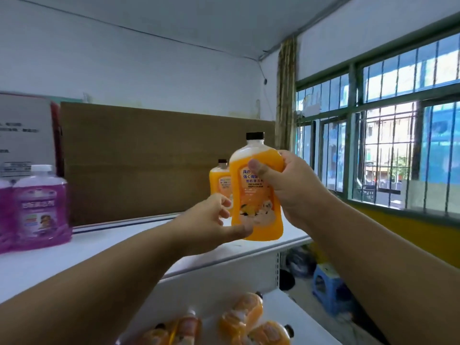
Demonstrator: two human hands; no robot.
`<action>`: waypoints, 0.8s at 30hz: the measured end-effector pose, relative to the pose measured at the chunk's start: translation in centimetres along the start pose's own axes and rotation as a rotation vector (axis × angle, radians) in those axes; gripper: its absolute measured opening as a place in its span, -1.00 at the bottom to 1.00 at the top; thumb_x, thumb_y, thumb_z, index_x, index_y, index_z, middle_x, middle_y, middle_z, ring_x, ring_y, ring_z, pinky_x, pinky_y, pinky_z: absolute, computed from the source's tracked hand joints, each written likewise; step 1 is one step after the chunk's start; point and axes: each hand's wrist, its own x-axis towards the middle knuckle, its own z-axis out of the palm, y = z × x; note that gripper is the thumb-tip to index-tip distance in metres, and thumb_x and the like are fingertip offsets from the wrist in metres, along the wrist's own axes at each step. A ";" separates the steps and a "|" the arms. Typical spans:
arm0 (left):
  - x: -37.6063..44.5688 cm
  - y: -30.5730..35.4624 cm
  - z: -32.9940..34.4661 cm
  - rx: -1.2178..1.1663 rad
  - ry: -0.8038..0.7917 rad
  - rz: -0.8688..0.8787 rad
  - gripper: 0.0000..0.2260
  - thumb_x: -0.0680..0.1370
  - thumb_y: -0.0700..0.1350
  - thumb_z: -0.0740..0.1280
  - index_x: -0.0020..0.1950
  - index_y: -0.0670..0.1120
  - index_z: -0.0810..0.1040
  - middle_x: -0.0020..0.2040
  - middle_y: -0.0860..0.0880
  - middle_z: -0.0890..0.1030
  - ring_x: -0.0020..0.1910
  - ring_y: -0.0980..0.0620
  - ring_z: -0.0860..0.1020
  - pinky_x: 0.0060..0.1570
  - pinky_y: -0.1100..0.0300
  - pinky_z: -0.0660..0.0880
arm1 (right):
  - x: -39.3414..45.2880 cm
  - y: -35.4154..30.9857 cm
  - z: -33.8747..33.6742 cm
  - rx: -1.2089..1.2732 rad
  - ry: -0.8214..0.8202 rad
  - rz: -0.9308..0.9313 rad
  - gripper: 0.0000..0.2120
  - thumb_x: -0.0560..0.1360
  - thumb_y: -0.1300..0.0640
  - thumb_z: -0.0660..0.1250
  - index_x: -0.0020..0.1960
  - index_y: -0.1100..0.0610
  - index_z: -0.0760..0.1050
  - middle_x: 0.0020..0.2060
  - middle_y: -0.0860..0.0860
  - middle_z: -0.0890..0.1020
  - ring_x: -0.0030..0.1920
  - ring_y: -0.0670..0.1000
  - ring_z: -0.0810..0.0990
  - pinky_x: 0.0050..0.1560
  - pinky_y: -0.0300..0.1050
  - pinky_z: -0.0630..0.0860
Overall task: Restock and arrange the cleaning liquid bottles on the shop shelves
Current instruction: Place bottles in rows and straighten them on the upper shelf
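Observation:
My right hand point(281, 185) grips an orange liquid bottle point(254, 207) with a black cap, upright just above the white top shelf point(124, 242). My left hand point(211, 220) touches the bottle's lower left corner with thumb and fingertips. A second orange bottle point(220, 180) stands on the shelf behind it. Two purple bottles point(39, 207) with white caps stand at the shelf's left end. Several more orange bottles point(239, 319) lie on the lower shelf point(298, 317).
A brown cardboard sheet point(149, 158) leans against the wall behind the top shelf. A white sign point(25, 130) stands at the far left. To the right are a barred window point(385, 145), a blue stool point(328, 285) and dark bags on the floor.

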 end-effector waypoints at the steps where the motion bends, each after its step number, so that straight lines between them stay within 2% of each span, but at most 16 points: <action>1: 0.7 0.1 0.4 0.009 -0.002 -0.010 -0.16 0.24 0.42 0.37 0.42 0.05 0.32 0.29 0.04 0.52 0.15 0.07 0.56 0.16 0.04 0.58 | 0.8 0.6 -0.4 0.000 -0.010 0.006 -0.34 0.30 -0.26 0.41 0.30 0.02 0.39 0.05 0.00 0.65 0.01 0.04 0.68 -0.05 0.03 0.66; 5: 2.4 -0.7 0.3 0.077 0.018 -0.087 -0.17 0.25 0.41 0.40 0.41 0.07 0.32 0.27 0.05 0.52 0.13 0.08 0.56 0.14 0.05 0.58 | 4.5 3.2 0.5 -0.059 -0.077 0.009 -0.45 0.44 -0.18 0.43 0.32 0.03 0.38 0.07 -0.01 0.63 0.05 0.06 0.65 0.01 0.10 0.64; 9: 4.4 -3.4 -1.7 0.154 0.056 -0.176 -0.39 0.40 0.28 0.47 0.32 0.07 0.35 0.19 0.09 0.53 0.08 0.10 0.57 -0.02 0.19 0.57 | 8.4 5.6 3.1 -0.080 -0.151 0.029 -0.45 0.46 -0.16 0.44 0.33 0.06 0.38 0.08 0.04 0.62 0.09 0.10 0.64 0.10 0.19 0.61; 13: 6.3 -6.4 -3.5 0.117 0.149 -0.234 -0.62 0.48 0.11 0.49 0.20 0.06 0.46 0.07 0.08 0.62 -0.04 0.14 0.59 -0.19 0.25 0.52 | 11.7 7.1 5.6 -0.008 -0.233 0.076 -0.46 0.47 -0.15 0.44 0.32 0.07 0.39 0.07 0.05 0.65 0.06 0.10 0.66 0.10 0.20 0.61; 15: 7.1 -7.5 -4.0 0.066 0.206 -0.261 -0.75 0.50 0.07 0.49 0.11 0.07 0.52 -0.01 0.07 0.65 -0.08 0.11 0.60 -0.17 0.23 0.53 | 13.0 7.7 6.6 -0.022 -0.290 0.079 -0.46 0.46 -0.16 0.44 0.32 0.05 0.38 0.07 0.03 0.65 0.05 0.07 0.66 0.08 0.16 0.63; 17: 7.7 -8.5 -4.4 0.019 0.214 -0.291 -0.76 0.51 0.05 0.48 0.12 0.03 0.56 0.00 0.01 0.67 -0.07 0.05 0.61 -0.10 0.15 0.55 | 14.1 8.4 7.5 -0.025 -0.359 0.072 -0.49 0.46 -0.16 0.44 0.29 0.04 0.39 0.05 0.04 0.66 0.03 0.06 0.67 0.05 0.14 0.64; 21: 8.6 -9.8 -4.2 -0.097 0.093 -0.324 -0.58 0.50 0.02 0.49 0.34 0.08 0.51 0.19 0.10 0.65 0.16 0.07 0.60 0.19 0.14 0.53 | 15.8 9.7 9.2 -0.037 -0.451 0.088 -0.51 0.47 -0.16 0.43 0.29 0.02 0.40 0.04 0.03 0.66 0.02 0.06 0.68 0.04 0.11 0.65; 24: 9.4 -10.4 -3.9 -0.048 0.157 -0.322 -0.51 0.49 0.07 0.48 0.40 0.13 0.47 0.23 0.14 0.63 0.21 0.06 0.58 0.29 0.09 0.49 | 17.0 9.7 9.9 -0.162 -0.476 0.016 -0.49 0.47 -0.20 0.41 0.31 -0.02 0.38 0.05 -0.02 0.64 0.00 0.00 0.66 -0.04 0.01 0.66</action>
